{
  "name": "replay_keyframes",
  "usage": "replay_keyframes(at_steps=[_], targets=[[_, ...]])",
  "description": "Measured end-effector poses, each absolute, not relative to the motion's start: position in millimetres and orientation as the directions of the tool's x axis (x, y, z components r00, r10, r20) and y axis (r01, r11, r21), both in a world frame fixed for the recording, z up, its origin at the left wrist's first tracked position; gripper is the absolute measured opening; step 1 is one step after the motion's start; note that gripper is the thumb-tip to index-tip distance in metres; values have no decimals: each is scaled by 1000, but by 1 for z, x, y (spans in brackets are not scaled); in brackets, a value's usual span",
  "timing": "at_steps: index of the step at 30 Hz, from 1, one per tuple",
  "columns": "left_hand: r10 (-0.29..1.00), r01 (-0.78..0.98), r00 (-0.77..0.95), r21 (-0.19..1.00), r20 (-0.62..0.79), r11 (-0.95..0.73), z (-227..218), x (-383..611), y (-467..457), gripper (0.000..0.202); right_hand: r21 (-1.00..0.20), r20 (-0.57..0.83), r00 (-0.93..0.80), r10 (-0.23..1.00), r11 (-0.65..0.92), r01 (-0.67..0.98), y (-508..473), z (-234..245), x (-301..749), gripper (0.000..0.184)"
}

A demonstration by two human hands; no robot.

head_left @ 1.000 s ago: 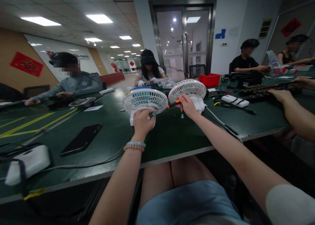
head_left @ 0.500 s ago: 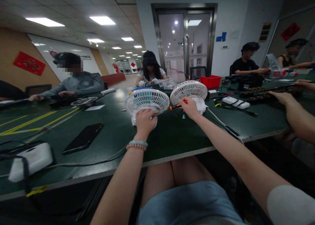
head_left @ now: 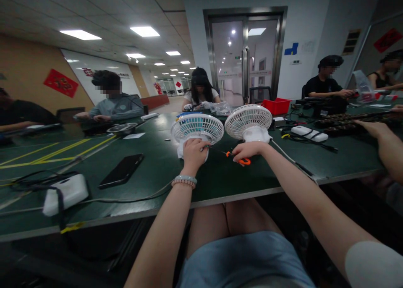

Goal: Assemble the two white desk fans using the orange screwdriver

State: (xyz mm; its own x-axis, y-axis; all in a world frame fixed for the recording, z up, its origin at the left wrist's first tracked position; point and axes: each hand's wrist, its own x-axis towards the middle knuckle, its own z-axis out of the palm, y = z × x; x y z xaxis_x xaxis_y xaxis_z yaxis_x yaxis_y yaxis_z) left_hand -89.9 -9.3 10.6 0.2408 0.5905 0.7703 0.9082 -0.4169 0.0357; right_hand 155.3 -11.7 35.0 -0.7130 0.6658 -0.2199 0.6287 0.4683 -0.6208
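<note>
Two small white desk fans stand on the dark green table (head_left: 151, 170). My left hand (head_left: 194, 153) is closed round the base of the left fan (head_left: 197, 128), whose grille shows blue blades behind it. My right hand (head_left: 248, 150) grips an orange-handled screwdriver (head_left: 239, 160) low over the table, its dark shaft pointing left toward the left fan's base. The right fan (head_left: 248, 122) stands just behind my right hand, with its white cable (head_left: 288, 158) running off to the right.
A black phone (head_left: 122, 170) lies left of the fans, and a white box with a black strap (head_left: 65, 191) sits near the table's front edge. Other people sit round the table. A red bin (head_left: 276, 106) and cables lie at the back right; a neighbour's arm (head_left: 385, 143) reaches in.
My right hand has come down from the right fan's grille to the table, turning the screwdriver toward the left fan's base. My left hand has kept its hold. The camera has shifted left.
</note>
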Motion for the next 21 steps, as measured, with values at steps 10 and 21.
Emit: replay_keyframes(at_steps=[10,21], targets=[[583,905,243,35,775,-423,11,-89,-9,18,-345,-285,-548,786,449,824,7,18,158,28],[591,907,243,37,769,-420,11,-89,-9,18,-388,-245,-491,836,380,840,11,9,152,38]])
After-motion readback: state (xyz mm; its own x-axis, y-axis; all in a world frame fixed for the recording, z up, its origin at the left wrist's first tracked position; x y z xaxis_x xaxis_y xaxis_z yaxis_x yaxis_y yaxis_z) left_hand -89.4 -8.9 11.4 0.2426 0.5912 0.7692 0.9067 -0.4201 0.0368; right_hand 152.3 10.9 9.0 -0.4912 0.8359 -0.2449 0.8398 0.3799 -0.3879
